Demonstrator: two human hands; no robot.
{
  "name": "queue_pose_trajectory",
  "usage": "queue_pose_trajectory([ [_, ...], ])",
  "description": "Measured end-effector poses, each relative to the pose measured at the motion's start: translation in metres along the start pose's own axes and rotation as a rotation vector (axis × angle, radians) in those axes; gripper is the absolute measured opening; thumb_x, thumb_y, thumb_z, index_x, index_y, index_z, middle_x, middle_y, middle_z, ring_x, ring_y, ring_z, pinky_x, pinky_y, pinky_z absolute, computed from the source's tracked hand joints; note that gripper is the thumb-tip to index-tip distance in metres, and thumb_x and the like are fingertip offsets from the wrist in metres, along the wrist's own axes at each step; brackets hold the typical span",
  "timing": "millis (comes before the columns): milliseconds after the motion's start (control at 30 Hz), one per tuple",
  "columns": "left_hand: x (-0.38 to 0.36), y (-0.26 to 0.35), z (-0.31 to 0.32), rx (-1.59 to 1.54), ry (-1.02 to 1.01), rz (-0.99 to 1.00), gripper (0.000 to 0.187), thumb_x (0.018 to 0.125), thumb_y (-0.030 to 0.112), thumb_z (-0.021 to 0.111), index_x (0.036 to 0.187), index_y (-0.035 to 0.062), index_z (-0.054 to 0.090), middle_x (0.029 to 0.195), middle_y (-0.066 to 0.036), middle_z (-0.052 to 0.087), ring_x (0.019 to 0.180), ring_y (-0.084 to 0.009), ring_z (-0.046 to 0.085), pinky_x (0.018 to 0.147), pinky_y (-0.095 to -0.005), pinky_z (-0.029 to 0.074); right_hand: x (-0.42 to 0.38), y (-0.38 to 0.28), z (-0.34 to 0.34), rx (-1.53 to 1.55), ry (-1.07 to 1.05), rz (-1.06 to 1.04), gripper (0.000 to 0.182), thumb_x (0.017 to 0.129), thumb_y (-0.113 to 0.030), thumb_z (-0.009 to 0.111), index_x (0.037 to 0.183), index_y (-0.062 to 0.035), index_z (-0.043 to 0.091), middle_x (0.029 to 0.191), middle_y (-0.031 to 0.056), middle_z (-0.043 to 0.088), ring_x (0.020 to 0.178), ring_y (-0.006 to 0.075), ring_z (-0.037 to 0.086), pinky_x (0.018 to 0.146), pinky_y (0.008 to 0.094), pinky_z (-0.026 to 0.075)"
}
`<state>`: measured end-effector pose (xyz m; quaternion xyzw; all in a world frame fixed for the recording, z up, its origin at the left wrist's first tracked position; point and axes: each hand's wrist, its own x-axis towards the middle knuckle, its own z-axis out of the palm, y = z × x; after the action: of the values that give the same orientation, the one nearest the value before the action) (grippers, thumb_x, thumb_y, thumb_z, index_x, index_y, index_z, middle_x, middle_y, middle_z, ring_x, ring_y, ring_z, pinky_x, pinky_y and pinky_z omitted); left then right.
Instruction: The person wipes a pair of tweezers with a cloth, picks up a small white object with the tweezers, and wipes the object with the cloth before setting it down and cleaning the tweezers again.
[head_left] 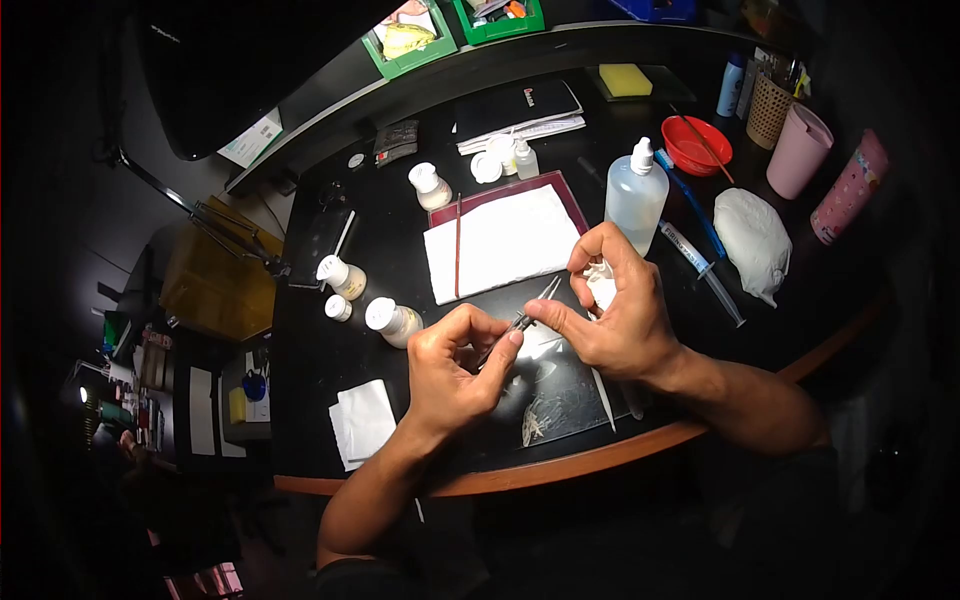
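My left hand (458, 370) is closed around dark metal tweezers (548, 292), pinched between thumb and fingers, their two prongs slanting up to the right. My right hand (632, 315) curls around a crumpled white tissue (600, 284). Its thumb reaches across to the tweezers near my left fingertips; whether a small piece sits there I cannot make out. Below both hands lies a shiny glass-like plate (560, 390) with a small heap of thin pale slivers (546, 420). A slim white pointed stick (604, 400) rests at the plate's right side.
White paper (500, 240) with a thin red-brown brush (458, 245) covers a maroon tray (568, 195). Several jars, including one nearby (392, 322), stand left. Rightward are a large squeeze bottle (637, 190), a syringe (702, 272), a red bowl (690, 148) and a white lump (750, 245).
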<state>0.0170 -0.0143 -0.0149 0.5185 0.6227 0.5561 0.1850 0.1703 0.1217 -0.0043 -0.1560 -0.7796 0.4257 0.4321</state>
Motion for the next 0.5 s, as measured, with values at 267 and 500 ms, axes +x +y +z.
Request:
queue_pose_trajectory([
  [267, 0.0005, -0.0027, -0.0015, 0.023, -0.004, 0.012, 0.011, 0.083, 0.001, 0.075, 0.081, -0.002, 0.065, 0.063, 0.001, 0.06, 0.055, 0.0004, 0.049, 0.047, -0.0172, 0.033, -0.0017, 0.0015, 0.0033, 0.013, -0.034, 0.026, 0.042, 0.073, -0.012, 0.085, 0.096, -0.0032, 0.051, 0.081, 0.0053, 0.056, 0.061, 0.0091, 0.052, 0.051, 0.0256, 0.043],
  [500, -0.0003, -0.0029, -0.0016, 0.031, -0.016, 0.01, 0.011, 0.082, 0.001, 0.075, 0.081, -0.002, 0.064, 0.062, 0.002, 0.058, 0.055, 0.0005, 0.047, 0.047, -0.0177, 0.032, -0.003, -0.0033, 0.0041, -0.014, -0.063, 0.022, 0.041, 0.074, -0.014, 0.084, 0.097, -0.0026, 0.053, 0.08, 0.007, 0.057, 0.062, 0.0106, 0.056, 0.052, 0.0265, 0.043],
])
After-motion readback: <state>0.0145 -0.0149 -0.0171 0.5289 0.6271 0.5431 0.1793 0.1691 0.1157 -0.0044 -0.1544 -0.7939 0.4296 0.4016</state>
